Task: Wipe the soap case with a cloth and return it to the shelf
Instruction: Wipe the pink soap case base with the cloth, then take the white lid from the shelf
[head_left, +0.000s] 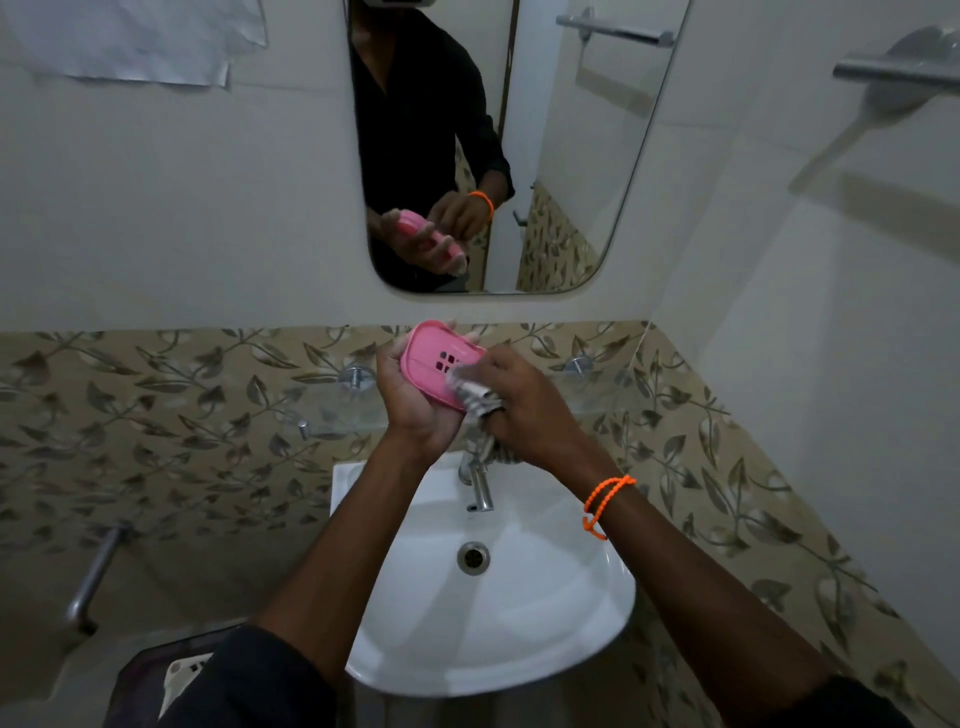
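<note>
The wiping is under way, I'd say: above the white sink (571, 623), the person holds one pink soap case (434, 364) up in front of the leaf-patterned tiles, tilted with its slotted face toward them. The left hand (413, 402) is curled around the case from below and the left side, fingers wrapped along its edge. The right hand (524, 410) is closed on one striped cloth (475, 395), bunched in the fingers and pressed against the lower right part of the case, with a loose end hanging down toward the tap (480, 486). One orange bead bracelet (602, 501) circles the right wrist. Above the sink hangs one mirror (566, 156), showing the same two hands and the case. Just behind the hands, between sink and mirror, there seems to be a clear glass shelf (332, 410) on metal brackets, though it is hard to make out. The next move probably calls for turning the case in the left hand to reach the unwiped sides, then lifting it back to that shelf.
</note>
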